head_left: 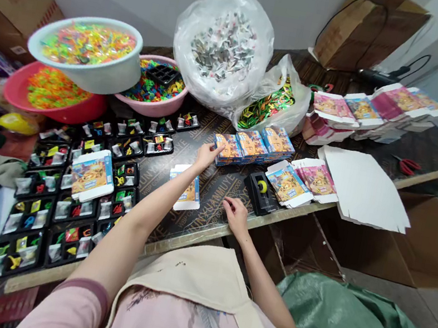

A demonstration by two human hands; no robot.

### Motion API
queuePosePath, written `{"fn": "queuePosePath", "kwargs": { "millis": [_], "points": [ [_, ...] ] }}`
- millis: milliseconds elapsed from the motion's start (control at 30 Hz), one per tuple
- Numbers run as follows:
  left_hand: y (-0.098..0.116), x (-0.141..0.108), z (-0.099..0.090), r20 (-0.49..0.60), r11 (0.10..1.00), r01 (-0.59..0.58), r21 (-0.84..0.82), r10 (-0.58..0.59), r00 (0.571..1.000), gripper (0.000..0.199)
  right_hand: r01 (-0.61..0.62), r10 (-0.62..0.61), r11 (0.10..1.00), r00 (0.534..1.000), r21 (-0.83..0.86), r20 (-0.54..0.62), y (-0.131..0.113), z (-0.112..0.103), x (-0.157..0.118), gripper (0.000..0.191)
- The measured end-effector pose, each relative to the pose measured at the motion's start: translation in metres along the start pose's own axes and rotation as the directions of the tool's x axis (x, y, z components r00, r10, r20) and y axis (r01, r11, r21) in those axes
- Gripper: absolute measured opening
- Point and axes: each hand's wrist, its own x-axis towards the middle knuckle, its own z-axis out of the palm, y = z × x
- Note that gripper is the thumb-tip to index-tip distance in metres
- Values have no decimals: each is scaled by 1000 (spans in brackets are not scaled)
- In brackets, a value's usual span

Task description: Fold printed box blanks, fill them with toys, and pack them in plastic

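My left hand (207,156) reaches across to the stacked small printed boxes (251,146). Its fingertips close on the edge of the nearest left box (228,147), which lies on top of its pile. Below that arm a flat blue printed box (190,191) with white flaps lies on the table, partly hidden. Near the front edge my right hand (236,214) hovers low or rests, fingers curled together, with nothing visible in them. Just right of it stands a black tape dispenser (261,193) with yellow tape.
Black trays (70,242) of small toys cover the left, with a printed carton (93,174) on top. Behind are tubs (84,78) and plastic bags (218,85) of small pieces. Flat cartons (289,185), white card (363,186) and red scissors (407,165) lie right.
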Motion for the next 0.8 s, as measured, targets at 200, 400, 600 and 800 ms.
{"fn": "queuePosePath", "kwargs": {
  "millis": [200,400,600,800],
  "points": [
    [-46,-68,-78,-86,797,-69,600,150,985,53,-7,7,1000,999,-15,31,6,0,1,31],
    [-86,-154,-117,-130,543,92,835,33,991,87,217,-147,959,930,-181,337,-33,49,62,36],
    [-89,-160,-100,-185,633,128,764,25,982,97,277,83,816,812,-507,577,-99,109,121,44],
    [-71,-162,-110,-169,933,146,330,-93,981,121,263,28,854,838,-448,546,-112,97,110,40]
  ]
}}
